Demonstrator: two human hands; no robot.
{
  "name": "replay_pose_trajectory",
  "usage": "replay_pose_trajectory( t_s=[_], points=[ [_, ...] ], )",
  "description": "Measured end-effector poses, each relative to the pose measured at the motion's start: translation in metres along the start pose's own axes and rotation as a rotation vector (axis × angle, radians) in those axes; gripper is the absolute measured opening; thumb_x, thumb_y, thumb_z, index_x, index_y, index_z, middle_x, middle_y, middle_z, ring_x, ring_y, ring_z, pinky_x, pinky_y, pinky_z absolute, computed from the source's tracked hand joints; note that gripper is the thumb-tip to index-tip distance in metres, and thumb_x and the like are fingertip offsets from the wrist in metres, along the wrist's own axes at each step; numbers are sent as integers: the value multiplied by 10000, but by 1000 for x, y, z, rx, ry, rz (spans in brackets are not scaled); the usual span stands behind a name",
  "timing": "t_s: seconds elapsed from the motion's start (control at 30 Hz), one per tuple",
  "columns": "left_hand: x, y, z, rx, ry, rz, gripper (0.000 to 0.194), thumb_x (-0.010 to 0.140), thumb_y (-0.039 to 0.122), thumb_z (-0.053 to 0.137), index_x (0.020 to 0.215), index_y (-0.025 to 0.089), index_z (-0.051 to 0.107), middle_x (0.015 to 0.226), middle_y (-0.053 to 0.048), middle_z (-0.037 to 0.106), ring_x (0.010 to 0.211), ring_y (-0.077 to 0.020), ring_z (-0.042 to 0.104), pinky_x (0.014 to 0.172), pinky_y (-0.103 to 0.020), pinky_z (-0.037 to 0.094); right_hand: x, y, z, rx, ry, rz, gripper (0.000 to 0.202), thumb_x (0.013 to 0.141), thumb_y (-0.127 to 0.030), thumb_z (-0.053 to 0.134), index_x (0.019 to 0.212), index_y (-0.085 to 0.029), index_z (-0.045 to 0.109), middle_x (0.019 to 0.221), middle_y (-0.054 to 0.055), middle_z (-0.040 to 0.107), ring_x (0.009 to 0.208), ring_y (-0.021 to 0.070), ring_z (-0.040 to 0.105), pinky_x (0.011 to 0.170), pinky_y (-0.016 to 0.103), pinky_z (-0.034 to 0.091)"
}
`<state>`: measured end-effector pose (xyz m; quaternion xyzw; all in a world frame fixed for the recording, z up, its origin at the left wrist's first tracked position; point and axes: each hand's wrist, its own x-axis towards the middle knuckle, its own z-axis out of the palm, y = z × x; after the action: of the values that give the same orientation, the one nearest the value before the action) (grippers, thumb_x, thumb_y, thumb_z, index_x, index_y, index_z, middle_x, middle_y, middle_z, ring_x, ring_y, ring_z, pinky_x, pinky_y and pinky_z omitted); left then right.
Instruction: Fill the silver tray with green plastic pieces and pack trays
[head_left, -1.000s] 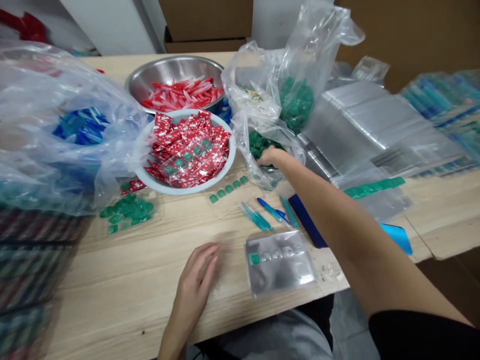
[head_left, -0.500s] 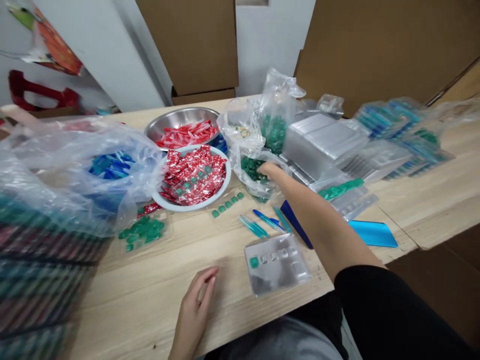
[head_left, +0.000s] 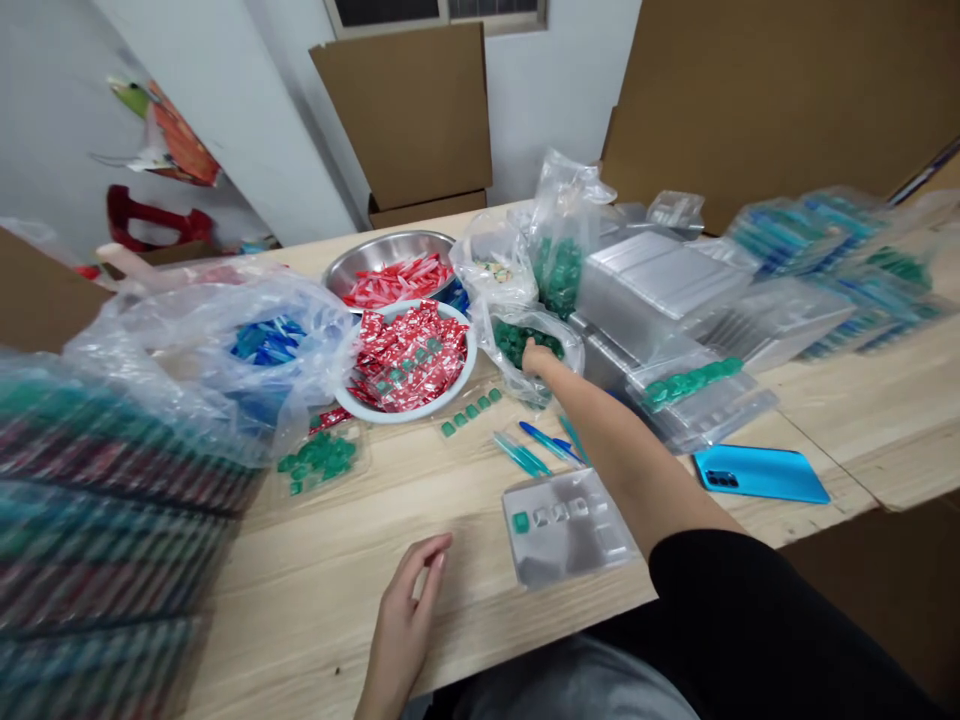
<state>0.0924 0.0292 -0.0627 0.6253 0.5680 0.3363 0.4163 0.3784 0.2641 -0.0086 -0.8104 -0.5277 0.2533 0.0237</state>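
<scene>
My right hand [head_left: 537, 357] reaches into an open plastic bag [head_left: 574, 350] of small green square pieces [head_left: 512, 341]; its fingertips are hidden among them. On the near side of the table, my left hand [head_left: 409, 595] rests with thumb and index finger apart and nothing between them. To its right lies a clear plastic blister tray [head_left: 547, 555] with one green piece [head_left: 520, 521] in its leftmost small pocket; the pockets beside it hold nothing. Behind this tray are several blue and teal pen-like sticks [head_left: 521, 455].
A bowl of red packets [head_left: 409, 410], a steel bowl [head_left: 337, 262] of red sticks and a bag of blue pieces [head_left: 270, 340] stand at back left. Filled packs [head_left: 112, 500] are stacked left, clear trays [head_left: 667, 275] right. A blue phone [head_left: 772, 474] lies near the front edge.
The camera view has shifted, so the table items appear a little further right. My right hand stays at the bag of green pieces, and my left hand stays on the table.
</scene>
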Motion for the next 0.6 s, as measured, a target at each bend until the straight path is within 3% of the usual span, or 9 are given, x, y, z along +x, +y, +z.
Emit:
replay_pose_trajectory(
  t_s=[0.27, 0.4, 0.5, 0.6],
  points=[
    [-1, -5, 2, 4, -55, -32, 355, 833, 491, 560, 962, 196, 709, 1034, -102, 725, 992, -246, 683, 895, -384, 543, -27, -7, -29, 472, 43, -98, 331, 911, -334, 586, 1195, -165, 568, 1200, 83, 600, 1008, 217, 624, 835, 417, 543],
    [4, 9, 10, -7, -101, -38, 347, 845, 486, 552, 963, 199, 707, 1025, -96, 720, 969, -235, 682, 880, -367, 541, -64, -9, -41, 843, 31, -185, 149, 894, -176, 549, 1041, -159, 559, 887, 1, 603, 721, 101, 593, 599, 221, 500],
    [14, 32, 18, -67, -95, -14, 320, 867, 457, 546, 969, 197, 701, 1026, -91, 712, 950, -218, 678, 867, -339, 537, -107, 3, -38, 1091, -113, -245, 90, 805, -120, 533, 850, -188, 495, 680, -61, 478, 566, 51, 498, 453, 136, 351],
    [27, 61, 29, -222, -22, 54, 278, 882, 416, 563, 1002, 196, 684, 1013, -72, 711, 919, -185, 677, 863, -307, 533, -147, 24, -18, 1243, -328, -254, 147, 707, -159, 573, 805, -196, 470, 646, -55, 461, 510, 49, 440, 389, 130, 265]
  ],
)
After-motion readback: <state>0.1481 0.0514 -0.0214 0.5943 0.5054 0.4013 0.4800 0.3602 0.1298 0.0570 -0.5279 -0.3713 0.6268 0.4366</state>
